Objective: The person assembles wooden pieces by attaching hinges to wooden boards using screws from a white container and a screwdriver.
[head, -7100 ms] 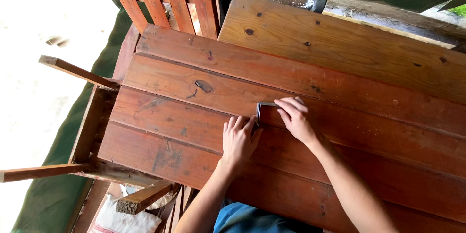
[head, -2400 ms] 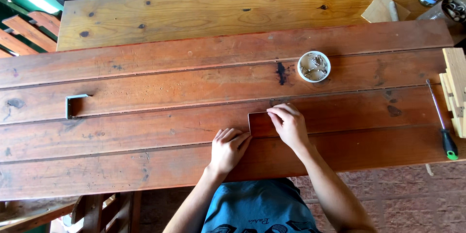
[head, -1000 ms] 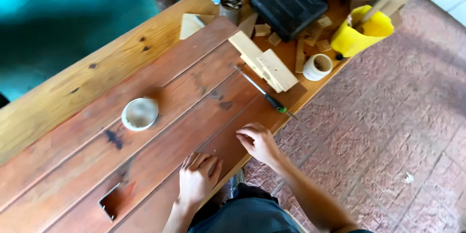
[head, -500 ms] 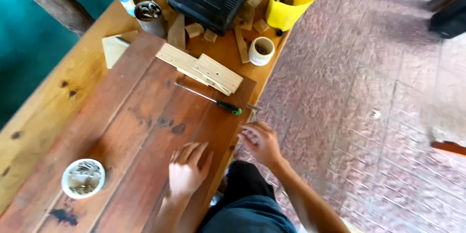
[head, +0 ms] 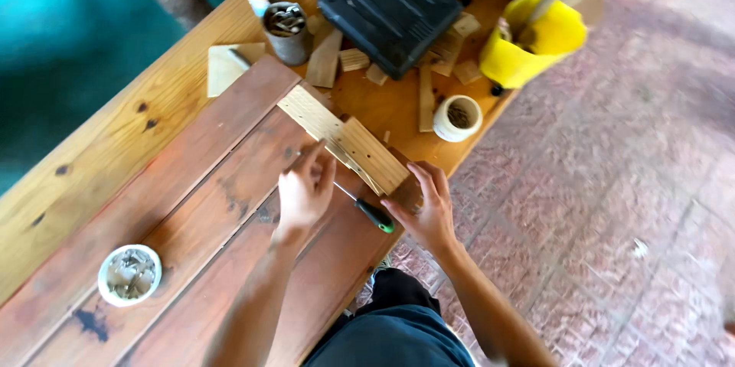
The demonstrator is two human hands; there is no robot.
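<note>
Where the red plank tabletop [head: 191, 221] ends, the screwdriver [head: 366, 209] lies between both hands — left hand [head: 305, 189] open, fingertips at its shaft, right hand [head: 425, 210] open beside its green handle, touching the pale wood blocks [head: 344, 140].

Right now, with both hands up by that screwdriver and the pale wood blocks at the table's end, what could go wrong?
The screwdriver lies between the left hand and right hand, its green handle close to the table edge; a nudge might roll it off onto the brick floor. The pale wood blocks look loosely stacked and could slide if bumped. The white cup also sits near the edge.
</note>
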